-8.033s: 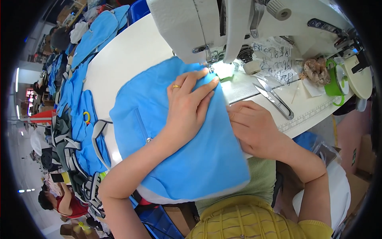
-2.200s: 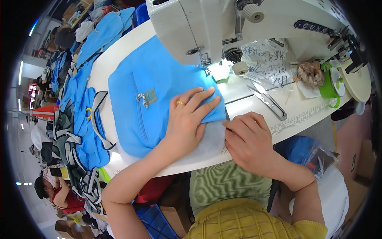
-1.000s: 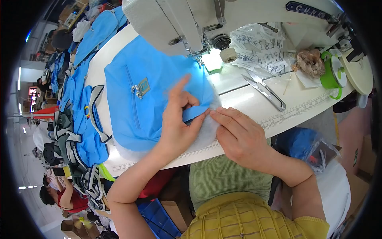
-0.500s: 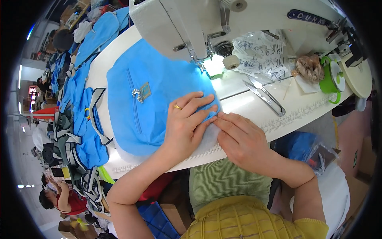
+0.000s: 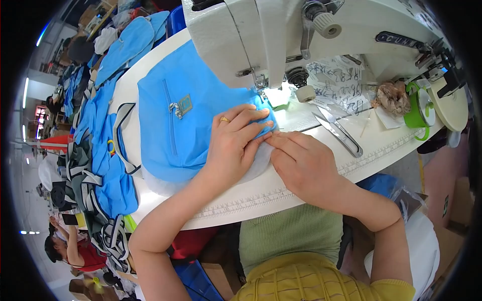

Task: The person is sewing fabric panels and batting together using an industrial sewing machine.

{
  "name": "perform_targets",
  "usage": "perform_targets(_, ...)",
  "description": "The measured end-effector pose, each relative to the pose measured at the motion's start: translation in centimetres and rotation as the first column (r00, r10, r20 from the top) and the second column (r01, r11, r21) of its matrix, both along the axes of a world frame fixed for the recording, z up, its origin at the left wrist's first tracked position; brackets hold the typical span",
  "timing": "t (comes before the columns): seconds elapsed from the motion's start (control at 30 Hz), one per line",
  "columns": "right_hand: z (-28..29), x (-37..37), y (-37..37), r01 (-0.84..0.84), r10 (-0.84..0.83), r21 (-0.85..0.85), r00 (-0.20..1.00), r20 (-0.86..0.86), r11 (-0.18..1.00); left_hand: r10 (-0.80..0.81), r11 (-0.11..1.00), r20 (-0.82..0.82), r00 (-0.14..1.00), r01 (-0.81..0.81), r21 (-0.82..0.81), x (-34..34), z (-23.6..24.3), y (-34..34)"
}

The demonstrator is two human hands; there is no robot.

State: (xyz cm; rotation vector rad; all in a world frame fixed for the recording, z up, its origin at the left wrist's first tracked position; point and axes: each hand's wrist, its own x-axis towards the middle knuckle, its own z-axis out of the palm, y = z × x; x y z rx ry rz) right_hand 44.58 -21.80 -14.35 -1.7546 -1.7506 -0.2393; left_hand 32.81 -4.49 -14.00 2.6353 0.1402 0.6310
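Note:
A blue fabric panel (image 5: 155, 120) with a zipper (image 5: 169, 115), a metal zipper pull (image 5: 175, 110) and a small square patch lies on the white table, its right edge by the needle of a sewing machine (image 5: 263, 95). Whitish, sheer material (image 5: 163, 185) shows along its near side. My left hand (image 5: 233, 143), a ring on one finger, rests on the panel with its fingers bent over the right edge. Close against its fingertips, my right hand (image 5: 304, 163) pinches the same edge. The exact fold between the fingertips is hidden.
Thread snips (image 5: 339, 133) lie right of the needle near a clear plastic bag with writing (image 5: 336, 80). A green cup (image 5: 422, 108) stands far right. Blue pieces and dark straps (image 5: 100, 185) are heaped left of the table. Another person (image 5: 75, 248) sits at lower left.
Both hands and the blue panel have moved forward, closer to the needle. The whole view has shifted slightly, and the other person's arm is higher.

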Motion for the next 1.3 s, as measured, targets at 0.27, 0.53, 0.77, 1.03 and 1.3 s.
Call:
perform_targets(0.27,0.1,0.4,0.6,0.021,-0.021,-0.021,0.999,-0.027,1.0,-0.011,1.0,0.028,1.0,0.011,-0.008,1.1,0.0,1.5)
perform_targets(0.53,0.0,0.2,0.8,0.024,-0.026,-0.043,0.998,-0.054,0.999,-0.015,0.96,-0.199,0.98,-0.041,-0.277,-0.6,4.6,1.8)
perform_targets(0.77,0.2,0.1,0.6,0.031,-0.039,-0.075,0.995,-0.097,0.997,0.202,0.823,-0.301,0.932,-0.328,-0.463,-1.5,5.9,1.4)
perform_targets(1.03,1.2,0.8,-0.2,0.127,-0.14,-0.091,0.979,-0.151,0.988,0.063,0.982,-0.043,0.997,-0.07,-0.173,-0.7,1.1,-0.6)
perform_targets(1.3,0.9,3.7,0.4,-0.073,0.063,-0.096,0.992,-0.107,0.993,0.089,0.986,0.003,0.996,-0.088,-0.143,0.0,0.6,0.6)
